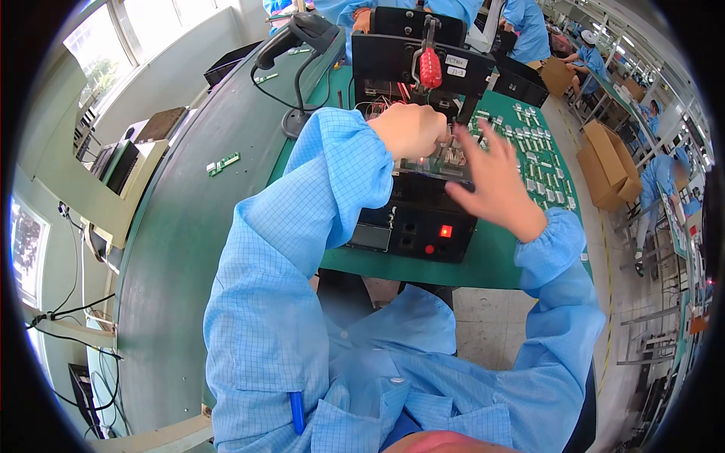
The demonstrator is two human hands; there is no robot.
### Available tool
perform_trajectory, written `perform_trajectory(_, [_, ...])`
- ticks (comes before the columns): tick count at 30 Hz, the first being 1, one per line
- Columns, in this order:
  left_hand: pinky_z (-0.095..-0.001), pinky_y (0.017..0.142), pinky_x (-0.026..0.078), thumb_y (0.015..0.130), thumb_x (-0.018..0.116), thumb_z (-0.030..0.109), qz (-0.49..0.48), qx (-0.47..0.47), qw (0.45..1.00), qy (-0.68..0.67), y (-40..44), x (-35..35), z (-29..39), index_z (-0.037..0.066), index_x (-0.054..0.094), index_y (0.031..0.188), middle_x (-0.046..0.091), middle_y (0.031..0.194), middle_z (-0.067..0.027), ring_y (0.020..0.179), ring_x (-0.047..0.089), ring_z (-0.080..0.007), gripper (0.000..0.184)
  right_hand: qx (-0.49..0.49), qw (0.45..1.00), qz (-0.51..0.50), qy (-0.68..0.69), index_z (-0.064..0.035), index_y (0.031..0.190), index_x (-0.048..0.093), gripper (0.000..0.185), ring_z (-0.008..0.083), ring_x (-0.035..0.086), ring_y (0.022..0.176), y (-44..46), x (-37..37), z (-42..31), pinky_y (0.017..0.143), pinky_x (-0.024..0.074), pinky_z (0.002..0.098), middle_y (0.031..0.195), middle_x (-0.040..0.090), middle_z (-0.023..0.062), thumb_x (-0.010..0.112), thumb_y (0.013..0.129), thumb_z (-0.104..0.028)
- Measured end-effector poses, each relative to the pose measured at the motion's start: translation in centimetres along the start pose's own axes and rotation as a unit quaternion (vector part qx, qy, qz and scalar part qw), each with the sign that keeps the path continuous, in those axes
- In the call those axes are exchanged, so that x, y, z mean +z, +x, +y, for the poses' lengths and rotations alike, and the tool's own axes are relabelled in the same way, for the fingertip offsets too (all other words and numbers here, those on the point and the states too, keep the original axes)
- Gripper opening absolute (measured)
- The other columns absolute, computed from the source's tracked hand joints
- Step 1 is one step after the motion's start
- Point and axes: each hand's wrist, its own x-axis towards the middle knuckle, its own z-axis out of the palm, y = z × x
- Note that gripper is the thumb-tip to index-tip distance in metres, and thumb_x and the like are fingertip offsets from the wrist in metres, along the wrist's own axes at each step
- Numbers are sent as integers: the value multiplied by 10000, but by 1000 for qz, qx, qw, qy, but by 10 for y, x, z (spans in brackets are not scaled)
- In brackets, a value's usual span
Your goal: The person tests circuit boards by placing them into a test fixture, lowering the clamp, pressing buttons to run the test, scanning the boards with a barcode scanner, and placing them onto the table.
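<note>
A black test fixture (pixel 430 198) stands on the green bench in front of me. Its upright plate carries a toggle clamp with a red handle (pixel 430 69). My left hand (pixel 411 130) is over the fixture's bed, knuckles up and fingers curled. What its fingertips hold, if anything, is hidden. Close by on the right, my right hand (pixel 498 181) is held with fingers spread and nothing in them. Between the hands, part of a clear plate (pixel 438 166) shows on the bed. A red switch (pixel 446 232) glows on the front panel.
Many small green circuit boards (pixel 540 155) lie in rows on the right. A barcode scanner (pixel 298 38) stands on its holder at left, and a loose circuit board (pixel 223 164) lies on the conveyor. Cardboard boxes (pixel 609 166) and co-workers in blue are farther right.
</note>
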Motion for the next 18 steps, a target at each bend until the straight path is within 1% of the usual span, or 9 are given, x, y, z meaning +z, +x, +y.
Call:
perform_trajectory(1, [-385, 664, 539, 787, 559, 82, -12, -3, 1000, -7, 0, -1, 1, 12, 704, 804, 701, 766, -80, 704, 686, -250, 162, -17, 1000, -11, 7, -7, 1441, 318, 888, 437, 251, 1398, -1, 1, 1, 1084, 280, 518, 1363, 505, 197, 755, 720, -287])
perform_trajectory(3, [-390, 664, 539, 781, 566, 81, -26, -4, 1000, -10, 2, -1, -2, 6, 700, 796, 700, 764, -90, 708, 687, -262, 153, -31, 999, -9, -36, -4, 1443, 313, 886, 436, 240, 1405, 2, -7, -2, 1093, 265, 516, 1361, 506, 197, 751, 726, -284])
perform_trajectory(6, [-400, 662, 539, 767, 571, 79, 4, 20, 999, -29, 2, 5, -4, 3, 694, 783, 698, 771, -112, 719, 686, -294, 146, 4, 999, -30, -44, 9, 1453, 290, 915, 430, 233, 1410, 3, -13, -3, 1108, 237, 515, 1354, 515, 195, 753, 722, -288])
perform_trajectory(8, [-407, 664, 538, 766, 579, 85, 1, 5, 1000, -3, 2, 2, -3, 8, 690, 776, 697, 791, -125, 725, 682, -317, 136, -22, 998, 31, -39, 4, 1453, 299, 919, 430, 233, 1409, 8, -14, 0, 1117, 213, 520, 1356, 511, 198, 756, 720, -308])
perform_trajectory(9, [-407, 664, 538, 766, 579, 85, 1, 4, 1000, -5, 1, 3, -3, 8, 690, 776, 697, 791, -125, 725, 682, -317, 136, -22, 999, 30, -39, 4, 1453, 299, 919, 430, 233, 1409, 6, -11, 0, 1117, 213, 520, 1356, 511, 198, 756, 720, -308])
perform_trajectory(11, [-415, 665, 537, 779, 585, 97, -4, 7, 1000, -22, 3, 3, -5, 10, 679, 760, 693, 798, -134, 719, 677, -326, 130, -29, 998, -16, -51, -6, 1457, 300, 912, 430, 226, 1413, 1, -3, 0, 1116, 200, 532, 1346, 520, 197, 752, 727, -316])
perform_trajectory(15, [-415, 665, 537, 785, 584, 101, 13, 11, 1000, -25, 2, 7, -5, 8, 675, 757, 692, 793, -132, 719, 677, -326, 133, -14, 999, 3, -43, -3, 1456, 304, 905, 426, 215, 1420, 2, -6, 1, 1117, 189, 536, 1333, 534, 192, 749, 731, -312])
perform_trajectory(17, [-419, 666, 538, 786, 578, 104, -3, -2, 1000, -11, 3, 3, -4, 20, 687, 767, 693, 795, -131, 724, 678, -326, 139, -25, 998, 46, -16, 2, 1451, 315, 891, 426, 219, 1418, 3, -7, 0, 1119, 179, 537, 1318, 549, 187, 744, 736, -312])
perform_trajectory(18, [-419, 666, 538, 786, 578, 104, -2, -3, 1000, -12, 2, 3, -4, 20, 687, 767, 693, 795, -131, 724, 678, -326, 139, -22, 999, 24, -31, 2, 1444, 332, 870, 425, 227, 1414, 3, -7, 0, 1118, 180, 535, 1316, 551, 185, 739, 740, -307])
